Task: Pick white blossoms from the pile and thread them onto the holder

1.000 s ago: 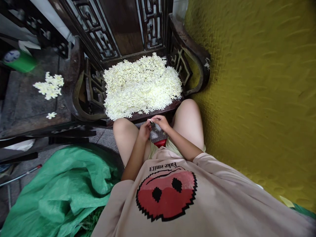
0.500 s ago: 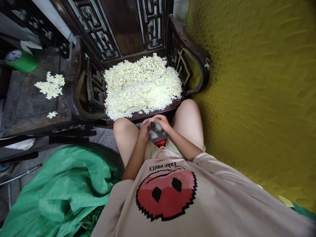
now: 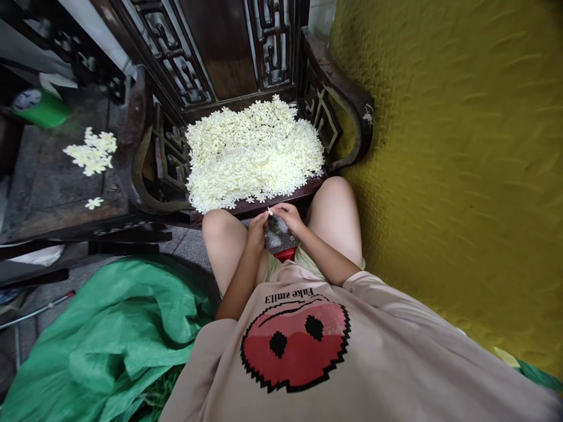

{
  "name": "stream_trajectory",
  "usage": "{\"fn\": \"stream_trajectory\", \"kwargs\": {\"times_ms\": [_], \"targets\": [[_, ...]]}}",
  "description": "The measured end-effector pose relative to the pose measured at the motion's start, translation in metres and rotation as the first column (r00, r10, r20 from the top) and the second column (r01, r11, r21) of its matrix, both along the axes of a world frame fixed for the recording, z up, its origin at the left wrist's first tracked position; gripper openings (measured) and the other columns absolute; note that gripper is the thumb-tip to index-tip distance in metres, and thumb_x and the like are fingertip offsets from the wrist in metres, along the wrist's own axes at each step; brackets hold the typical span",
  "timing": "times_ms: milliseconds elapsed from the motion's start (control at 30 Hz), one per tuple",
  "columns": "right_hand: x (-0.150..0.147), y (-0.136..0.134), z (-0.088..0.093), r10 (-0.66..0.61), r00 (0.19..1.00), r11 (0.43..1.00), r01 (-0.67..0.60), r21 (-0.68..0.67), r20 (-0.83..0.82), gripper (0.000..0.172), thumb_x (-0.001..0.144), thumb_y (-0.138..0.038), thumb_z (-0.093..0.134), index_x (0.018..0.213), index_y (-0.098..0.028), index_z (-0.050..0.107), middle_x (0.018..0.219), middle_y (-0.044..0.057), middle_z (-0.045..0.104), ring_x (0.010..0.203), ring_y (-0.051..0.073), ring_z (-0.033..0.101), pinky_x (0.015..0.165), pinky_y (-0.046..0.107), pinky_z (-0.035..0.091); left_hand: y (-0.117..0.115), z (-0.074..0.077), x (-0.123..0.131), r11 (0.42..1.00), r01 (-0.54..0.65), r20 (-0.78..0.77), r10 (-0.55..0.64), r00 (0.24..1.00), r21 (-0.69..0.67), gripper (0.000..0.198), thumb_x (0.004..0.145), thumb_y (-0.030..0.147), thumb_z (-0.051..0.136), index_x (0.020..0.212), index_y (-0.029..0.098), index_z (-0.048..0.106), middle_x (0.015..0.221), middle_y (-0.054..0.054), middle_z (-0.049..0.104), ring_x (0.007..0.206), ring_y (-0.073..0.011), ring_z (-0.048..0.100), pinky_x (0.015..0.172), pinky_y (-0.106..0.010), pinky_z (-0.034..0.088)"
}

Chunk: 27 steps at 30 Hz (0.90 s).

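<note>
Sitting before a carved wooden chair (image 3: 334, 94), the person pinches one small white flower (image 3: 270, 212) between left hand (image 3: 258, 227) and right hand (image 3: 288, 217), fingers closed on it above the knees. Heaped white blossoms (image 3: 253, 149) already cover the seat; a few flowers (image 3: 91, 153) lie on the left surface (image 3: 48, 187).

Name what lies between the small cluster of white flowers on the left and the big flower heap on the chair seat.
In the head view, the chair's carved dark armrest stands between the small cluster and the big heap.
</note>
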State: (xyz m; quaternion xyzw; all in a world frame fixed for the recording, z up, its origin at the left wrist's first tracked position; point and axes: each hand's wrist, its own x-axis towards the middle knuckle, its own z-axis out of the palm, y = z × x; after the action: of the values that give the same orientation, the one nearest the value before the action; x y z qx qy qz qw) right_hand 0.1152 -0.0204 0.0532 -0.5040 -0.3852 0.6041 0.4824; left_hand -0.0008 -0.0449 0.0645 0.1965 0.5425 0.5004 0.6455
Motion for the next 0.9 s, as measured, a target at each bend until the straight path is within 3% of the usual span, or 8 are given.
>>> {"fn": "stream_trajectory", "kwargs": {"times_ms": [333, 633, 733, 867, 900], "targets": [[-0.002, -0.001, 0.001, 0.003, 1.000, 1.000, -0.003, -0.007, 0.008, 0.027, 0.059, -0.043, 0.069, 0.068, -0.017, 0.065, 0.070, 0.001, 0.064, 0.067, 0.013, 0.054, 0.066, 0.026, 0.042, 0.000, 0.001, 0.003, 1.000, -0.004, 0.042, 0.005, 0.999, -0.022, 0.033, 0.059, 0.040, 0.076, 0.074, 0.014, 0.064, 0.052, 0.005, 0.044, 0.047, -0.0041, 0.034, 0.046, -0.020, 0.023], [-0.002, 0.002, 0.000, 0.016, 0.999, 0.996, -0.018, -0.083, -0.034, 0.028, 0.055, -0.041, 0.072, 0.067, -0.017, 0.067, 0.068, 0.001, 0.065, 0.062, 0.011, 0.052, 0.059, 0.023, 0.039, 0.000, -0.008, 0.002, 0.999, -0.037, -0.007, 0.037, 0.999, -0.007, 0.037, 0.057, 0.045, 0.076, 0.074, 0.014, 0.063, 0.051, 0.006, 0.042, 0.046, -0.0038, 0.033, 0.046, -0.019, 0.023], [-0.001, 0.002, -0.007, 0.015, 1.000, 0.987, -0.017, -0.160, -0.020, 0.025, 0.055, -0.038, 0.074, 0.066, -0.016, 0.067, 0.065, 0.000, 0.065, 0.059, 0.010, 0.051, 0.056, 0.022, 0.039, 0.001, -0.013, 0.002, 0.994, -0.086, -0.066, 0.082, 0.994, -0.063, 0.034, 0.059, 0.042, 0.074, 0.073, 0.014, 0.062, 0.050, 0.007, 0.042, 0.044, -0.0030, 0.033, 0.045, -0.019, 0.022], [0.000, 0.004, -0.023, -0.013, 0.999, 0.929, 0.023, -0.368, 0.030, 0.025, 0.057, -0.036, 0.074, 0.067, -0.015, 0.067, 0.061, 0.001, 0.064, 0.050, 0.008, 0.046, 0.047, 0.021, 0.034, 0.003, -0.019, 0.000, 0.975, -0.143, -0.126, 0.122, 0.985, -0.169, 0.027, 0.063, 0.039, 0.070, 0.069, 0.014, 0.060, 0.048, 0.007, 0.040, 0.041, -0.0027, 0.032, 0.043, -0.019, 0.021], [0.001, 0.007, -0.026, -0.006, 1.000, 0.933, 0.016, -0.361, 0.030, 0.025, 0.059, -0.037, 0.073, 0.068, -0.015, 0.067, 0.060, 0.001, 0.063, 0.047, 0.007, 0.044, 0.044, 0.021, 0.032, 0.003, -0.020, -0.001, 0.973, -0.145, -0.131, 0.123, 0.984, -0.177, 0.026, 0.063, 0.038, 0.070, 0.068, 0.014, 0.059, 0.048, 0.007, 0.040, 0.041, -0.0028, 0.033, 0.043, -0.019, 0.021]]}}
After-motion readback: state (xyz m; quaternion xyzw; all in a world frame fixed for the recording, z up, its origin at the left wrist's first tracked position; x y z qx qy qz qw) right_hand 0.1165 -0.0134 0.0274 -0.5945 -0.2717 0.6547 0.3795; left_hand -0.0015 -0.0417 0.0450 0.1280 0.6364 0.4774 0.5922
